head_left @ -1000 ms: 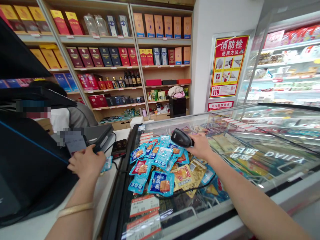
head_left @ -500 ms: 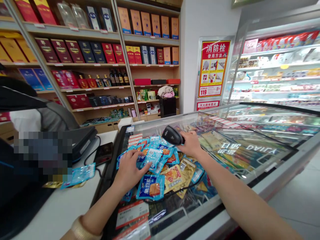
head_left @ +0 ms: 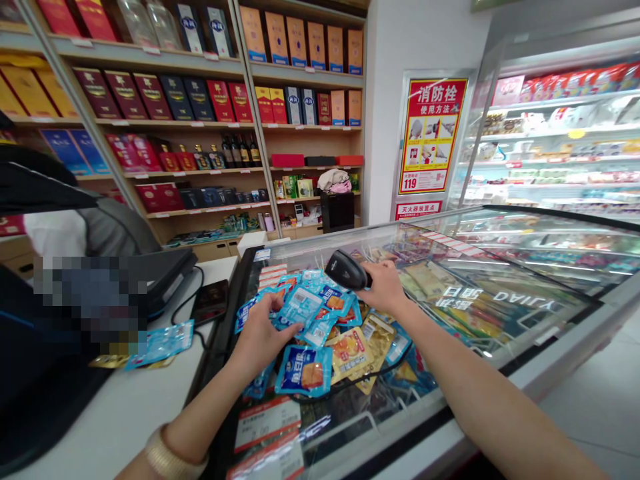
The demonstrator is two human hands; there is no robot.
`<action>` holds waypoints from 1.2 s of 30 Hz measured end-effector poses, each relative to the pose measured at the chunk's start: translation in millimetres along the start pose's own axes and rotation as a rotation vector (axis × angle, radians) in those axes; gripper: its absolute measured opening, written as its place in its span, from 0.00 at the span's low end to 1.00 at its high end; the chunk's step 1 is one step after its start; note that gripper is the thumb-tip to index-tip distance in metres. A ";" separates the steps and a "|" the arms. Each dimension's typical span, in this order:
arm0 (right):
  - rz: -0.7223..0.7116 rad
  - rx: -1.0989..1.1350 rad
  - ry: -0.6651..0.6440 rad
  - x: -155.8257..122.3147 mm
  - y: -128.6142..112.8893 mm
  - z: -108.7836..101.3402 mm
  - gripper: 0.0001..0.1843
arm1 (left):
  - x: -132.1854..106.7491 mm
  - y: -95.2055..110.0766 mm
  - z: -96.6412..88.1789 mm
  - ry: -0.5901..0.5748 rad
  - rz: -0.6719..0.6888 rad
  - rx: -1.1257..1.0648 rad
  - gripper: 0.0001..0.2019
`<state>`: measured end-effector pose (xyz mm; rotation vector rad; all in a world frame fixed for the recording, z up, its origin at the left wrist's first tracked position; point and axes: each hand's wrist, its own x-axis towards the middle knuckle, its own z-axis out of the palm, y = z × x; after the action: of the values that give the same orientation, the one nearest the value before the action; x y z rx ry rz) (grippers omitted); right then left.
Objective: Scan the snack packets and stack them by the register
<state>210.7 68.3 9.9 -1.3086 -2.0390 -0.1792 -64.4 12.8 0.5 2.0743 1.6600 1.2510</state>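
**As my left hand closes on one blue packet, the scanner holds over the pile**

Where a second ago my left hand (head_left: pixel 261 339) was over on the white counter (head_left: pixel 125 413) by the till, it has now crossed to the heap of snack packets (head_left: pixel 345 350) on the glass freezer lid (head_left: pixel 475 293). Half a second ago it lay flat on the heap with its fingers spread. Now the fingers are curled, and thumb and fingertips pinch a single blue packet (head_left: pixel 300 305), its near edge raised off the others.

My right hand (head_left: pixel 386 288) has hardly shifted in that time. It is wrapped tight round the handle of the black barcode scanner (head_left: pixel 345 269), which hangs just above the far side of the heap with its head turned towards the packet I hold. The two are close but apart. The scanner's cable (head_left: pixel 373 379) trails over the near packets.

As I judge it, one packet has been singled out from the heap and sits near the scanner's head. The few packets (head_left: pixel 160 343) lying on the counter beside the till stay where they were, well apart from the heap. A person in a grey sleeve (head_left: pixel 117 230) sits beyond the till, not reaching in. The gold bangle (head_left: pixel 173 460) on my left wrist has come into view at the bottom edge.
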 end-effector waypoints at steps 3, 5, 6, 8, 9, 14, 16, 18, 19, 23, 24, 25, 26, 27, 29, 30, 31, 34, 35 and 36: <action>0.011 -0.012 -0.005 -0.1 -0.2 -0.4 0.12 | 2.7 -1.2 -4.4 0.027 -0.096 -0.218 0.19; 0.019 -0.017 0.006 0.0 0.3 -0.2 0.11 | 5.8 -3.9 -8.5 0.061 -0.174 -0.357 0.20; 0.020 -0.014 0.015 0.0 0.6 0.0 0.11 | 7.6 -5.6 -11.0 0.091 -0.207 -0.414 0.20; 0.017 -0.004 0.031 -0.1 1.3 -0.1 0.10 | 11.3 -9.1 -16.8 0.173 -0.249 -0.488 0.21; 0.010 0.000 0.035 -0.2 1.5 -0.3 0.10 | 13.1 -10.8 -19.9 0.224 -0.258 -0.504 0.20; -0.100 0.047 0.024 -1.2 -2.8 -3.9 0.13 | 20.2 -18.4 -33.5 0.415 -0.275 -0.484 0.19; -0.177 0.090 0.012 -2.0 -7.3 -4.8 0.14 | 21.6 -21.1 -36.0 0.461 -0.264 -0.451 0.17; -0.256 0.129 0.004 -3.2 -12.6 -4.8 0.15 | 21.9 -22.8 -36.7 0.468 -0.242 -0.419 0.17; -0.288 0.145 0.000 -3.9 -15.3 -4.6 0.16 | 21.7 -23.1 -36.7 0.459 -0.231 -0.407 0.17; -0.342 0.161 -0.065 -6.5 -24.5 -5.1 0.18 | 19.9 -22.0 -36.2 0.417 -0.197 -0.361 0.16; -0.342 0.150 -0.090 -6.9 -26.2 -5.6 0.18 | 19.6 -21.6 -36.2 0.414 -0.192 -0.351 0.16; -0.340 0.135 -0.114 -7.1 -27.6 -6.2 0.18 | 19.3 -21.3 -36.3 0.411 -0.190 -0.338 0.16; -0.337 0.120 -0.133 -7.2 -28.8 -6.7 0.18 | 19.1 -21.2 -36.4 0.408 -0.190 -0.326 0.16; -0.332 0.109 -0.145 -7.3 -29.7 -7.3 0.17 | 19.0 -21.0 -36.5 0.406 -0.192 -0.314 0.16; -0.328 0.100 -0.154 -7.2 -31.0 -8.2 0.16 | 19.0 -20.7 -36.6 0.404 -0.193 -0.293 0.16; -0.328 0.100 -0.153 -7.1 -31.5 -8.6 0.16 | 19.0 -20.5 -36.6 0.401 -0.191 -0.289 0.16; -0.331 0.100 -0.151 -7.1 -31.9 -8.9 0.16 | 18.9 -20.0 -36.6 0.401 -0.189 -0.287 0.16; -0.341 0.090 -0.157 -6.9 -33.4 -10.0 0.15 | 18.4 -18.1 -37.1 0.401 -0.184 -0.267 0.16; -0.343 0.090 -0.162 -6.8 -33.9 -10.4 0.15 | 18.2 -17.5 -37.4 0.402 -0.185 -0.255 0.15; -0.344 0.093 -0.166 -6.8 -34.3 -10.6 0.15 | 18.0 -16.9 -37.7 0.404 -0.185 -0.244 0.15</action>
<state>188.6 41.9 22.0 -0.9355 -2.3756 -0.1322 -102.9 22.0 22.1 1.5630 1.6984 1.7895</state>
